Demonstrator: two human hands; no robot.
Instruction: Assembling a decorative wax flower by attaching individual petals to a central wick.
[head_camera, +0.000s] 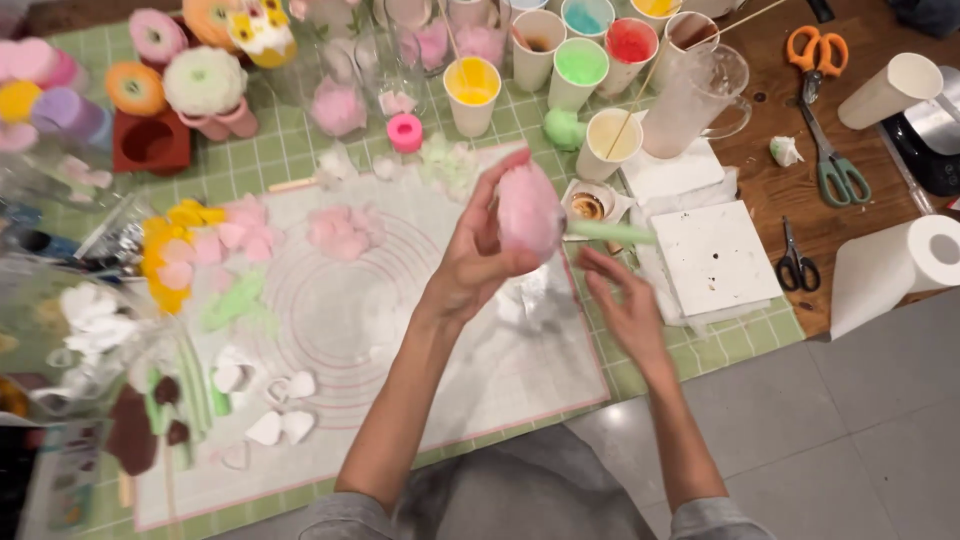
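My left hand (473, 258) is closed around a pink flower bud (527, 210) with a pale green stem (612, 232) that sticks out to the right. My right hand (622, 305) hovers just below the stem, fingers spread, holding nothing. Both hands are above a translucent silicone mat (400, 330) with pink circles. Loose pink petals (340, 232) lie on the mat's upper part, and white heart-shaped petals (282, 405) lie near its lower left.
Paper cups with yellow (472, 92), green (580, 70) and red (630, 50) wax stand at the back beside a clear jug (700, 98). Scissors (818, 52), a paper towel roll (895, 262) and a white tile (715, 255) lie right. Finished flowers (205, 82) crowd the upper left.
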